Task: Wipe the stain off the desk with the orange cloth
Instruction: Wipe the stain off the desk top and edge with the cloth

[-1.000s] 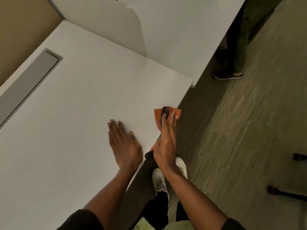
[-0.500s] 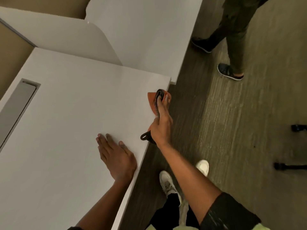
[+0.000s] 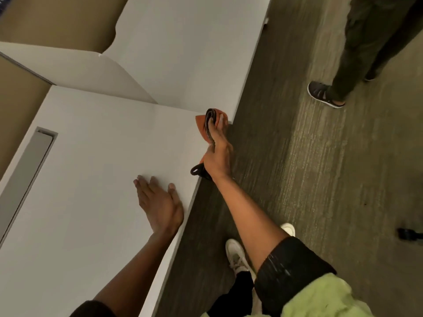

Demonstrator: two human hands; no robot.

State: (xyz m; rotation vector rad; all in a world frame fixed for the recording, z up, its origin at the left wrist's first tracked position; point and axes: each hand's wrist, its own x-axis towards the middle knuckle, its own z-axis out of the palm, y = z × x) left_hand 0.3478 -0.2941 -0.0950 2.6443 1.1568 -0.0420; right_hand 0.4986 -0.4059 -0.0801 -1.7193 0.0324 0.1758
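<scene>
Desk [image 3: 91,179] white, fills left of view. L hand [image 3: 160,207] flat on top nr front edge, fingers spread, holding nothing. R hand [image 3: 217,156] clamped on orange cloth [image 3: 202,128] at far front corner, w/ dark strap [image 3: 209,122].

The left hand [image 3: 160,207] lies flat, palm down, fingers [image 3: 143,187] straight and close together, thumb apart toward the near edge, forearm bare. The right arm reaches forward, nearly straight, its hand [image 3: 217,160] closed in a grip with the forefinger stretched ahead along what it holds.
</scene>
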